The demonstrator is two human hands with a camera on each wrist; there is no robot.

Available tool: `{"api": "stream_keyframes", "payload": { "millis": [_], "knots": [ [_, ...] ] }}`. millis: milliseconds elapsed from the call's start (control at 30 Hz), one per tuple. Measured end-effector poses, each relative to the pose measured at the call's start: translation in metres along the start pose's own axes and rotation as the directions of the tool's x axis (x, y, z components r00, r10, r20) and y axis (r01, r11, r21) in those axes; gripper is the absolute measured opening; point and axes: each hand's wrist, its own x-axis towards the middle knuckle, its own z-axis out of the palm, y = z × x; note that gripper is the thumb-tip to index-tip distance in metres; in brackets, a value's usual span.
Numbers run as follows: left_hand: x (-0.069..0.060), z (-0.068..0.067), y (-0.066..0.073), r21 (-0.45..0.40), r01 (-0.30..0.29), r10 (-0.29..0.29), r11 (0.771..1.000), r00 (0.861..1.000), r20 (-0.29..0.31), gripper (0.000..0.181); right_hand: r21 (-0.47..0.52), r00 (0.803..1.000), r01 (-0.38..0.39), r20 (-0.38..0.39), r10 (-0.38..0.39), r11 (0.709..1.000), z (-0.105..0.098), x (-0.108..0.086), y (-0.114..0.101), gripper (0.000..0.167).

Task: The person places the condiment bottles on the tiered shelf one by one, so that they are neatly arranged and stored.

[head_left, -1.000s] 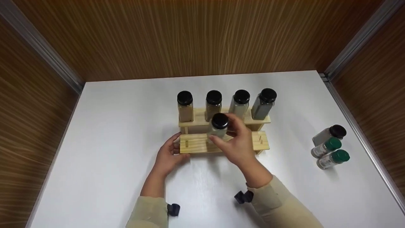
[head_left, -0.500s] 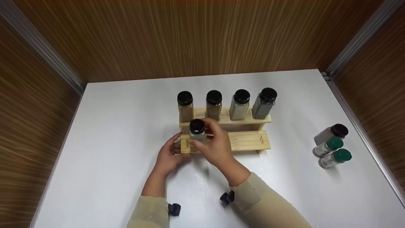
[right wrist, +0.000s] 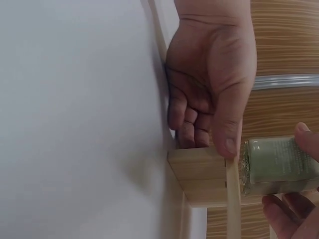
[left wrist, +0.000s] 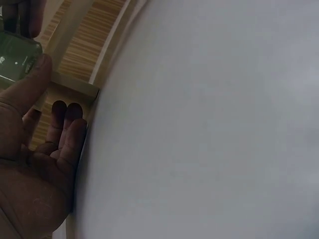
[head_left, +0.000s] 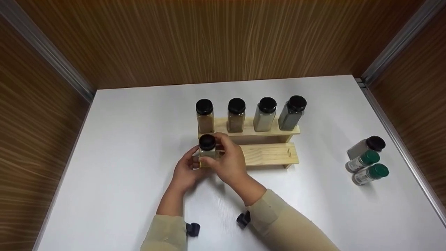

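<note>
My right hand (head_left: 230,161) grips a glass spice jar (head_left: 208,153) with a black lid, upright at the left end of the lower shelf of a wooden spice rack (head_left: 268,154). In the right wrist view the pale green contents of the jar (right wrist: 281,162) show, its base right by the shelf board; contact is hard to tell. My left hand (head_left: 184,174) holds the rack's left end, thumb against the board's edge and the other fingers curled below, as the right wrist view shows. Along the upper shelf stand several black-lidded jars (head_left: 236,116).
At the right of the white table (head_left: 122,157) are a black-lidded jar (head_left: 360,148) and two small green-capped bottles (head_left: 362,162), standing close together. Wood-grain panels (head_left: 223,42) enclose the table at the back and both sides.
My right hand has carried the jar leftward along the lower shelf, from near its middle to its left end, and slightly lower in view. The left hand has kept its place on the rack.
</note>
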Motion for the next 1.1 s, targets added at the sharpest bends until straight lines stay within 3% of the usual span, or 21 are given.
{"api": "stream_keyframes", "payload": {
  "millis": [433,667,800,900,1000,1100],
  "knots": [
    [0.001,0.001,0.002,-0.011,-0.017,0.017,1.000,1.000,-0.005,0.080,-0.023,1.000,0.025,0.012,-0.025,0.999,0.003,-0.004,0.005,0.063],
    [0.000,0.002,0.000,-0.019,-0.026,0.026,0.999,1.000,-0.012,0.077,-0.034,1.000,0.021,0.019,-0.020,0.999,-0.001,-0.006,0.010,0.073],
    [-0.001,0.002,0.000,-0.024,-0.011,0.011,1.000,1.000,-0.011,0.082,-0.006,0.998,0.037,-0.050,-0.037,0.999,-0.013,-0.016,0.019,0.074],
    [-0.001,0.001,0.001,-0.029,-0.005,0.005,1.000,1.000,-0.007,0.085,0.019,0.988,0.091,-0.129,-0.088,0.996,-0.028,-0.025,0.029,0.069],
    [-0.001,0.000,0.002,-0.035,-0.012,0.012,0.999,1.000,-0.002,0.086,0.010,0.965,0.154,-0.216,-0.148,0.988,-0.050,-0.030,0.038,0.065],
    [-0.001,0.001,0.001,-0.041,-0.009,0.009,0.999,1.000,0.003,0.086,-0.039,0.928,0.187,-0.322,-0.189,0.982,-0.079,-0.033,0.047,0.061]
  ]
}}
